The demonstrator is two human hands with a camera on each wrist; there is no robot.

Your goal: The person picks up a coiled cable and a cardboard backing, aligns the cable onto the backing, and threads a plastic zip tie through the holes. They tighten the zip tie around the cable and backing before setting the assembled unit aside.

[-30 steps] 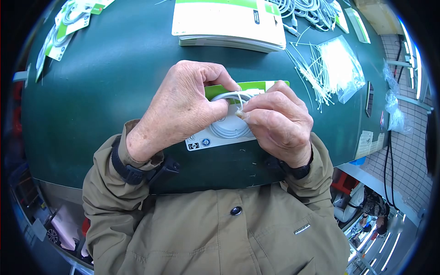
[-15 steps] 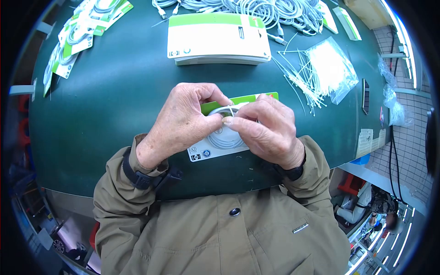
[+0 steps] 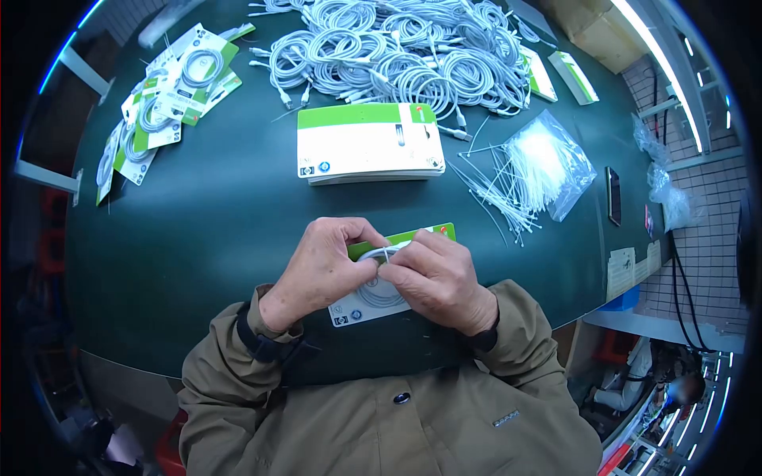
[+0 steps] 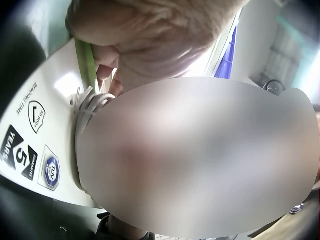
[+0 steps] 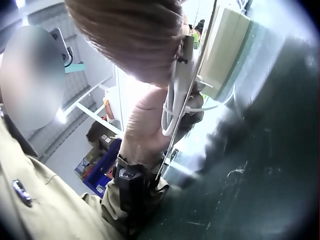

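Observation:
A white-and-green packaging card point(image 3: 341, 308) bearing a coiled pale grey cable point(image 3: 378, 300) is held close above the table, near its front edge. My left hand point(image 3: 329, 262) grips the card's left side and the coil between thumb and fingers. A thin white cable tie point(image 3: 386, 255) loops round the top of the coil, and my right hand point(image 3: 440, 278) pinches at it with thumb and forefinger. In the right wrist view the card stands edge-on, with the tie's end point(image 5: 220, 105) poking out behind it. A blurred patch hides much of the left wrist view.
Beyond the hands lies a stack of cards point(image 3: 365, 151), with a heap of coiled cables point(image 3: 397, 59) behind. Loose cable ties point(image 3: 500, 190) and a plastic bag of ties point(image 3: 552, 163) lie right, near a phone point(image 3: 613, 196). Carded cables point(image 3: 151, 119) are piled left.
The head view has tilted up, so the hands sit lower in it and more of the cable heap shows. My right fingertips have shifted closer to my left thumb at the tie.

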